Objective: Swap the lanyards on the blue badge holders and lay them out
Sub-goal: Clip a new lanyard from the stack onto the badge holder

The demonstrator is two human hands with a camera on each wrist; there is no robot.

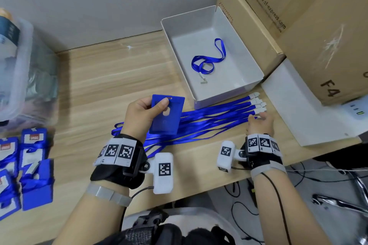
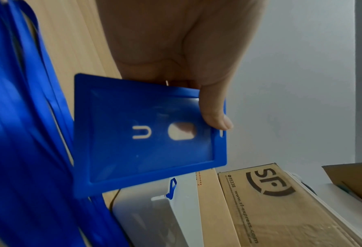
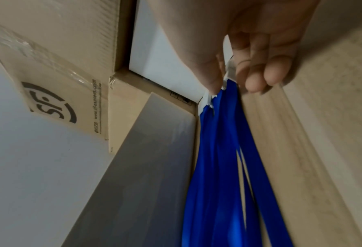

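Observation:
My left hand [image 1: 147, 109] holds a bare blue badge holder [image 1: 166, 117] above the table, thumb on its back near the slot. In the left wrist view the badge holder [image 2: 150, 133] shows an empty window, pinched at its top edge by my left hand [image 2: 176, 50]. Several blue lanyards [image 1: 215, 117] lie side by side on the table, their white clips [image 1: 257, 101] fanned out at the right. My right hand [image 1: 258, 121] sits at the nearest lanyard's clip end. In the right wrist view my right hand [image 3: 239, 50] pinches that lanyard [image 3: 218, 150] between thumb and fingers.
A white open box [image 1: 235, 42] behind the lanyards holds one coiled blue lanyard [image 1: 207, 61]. Several blue badge holders with lanyards [image 1: 29, 165] lie at the left. A clear plastic bin [image 1: 23, 69] stands far left; cardboard boxes [image 1: 308, 26] crowd the right.

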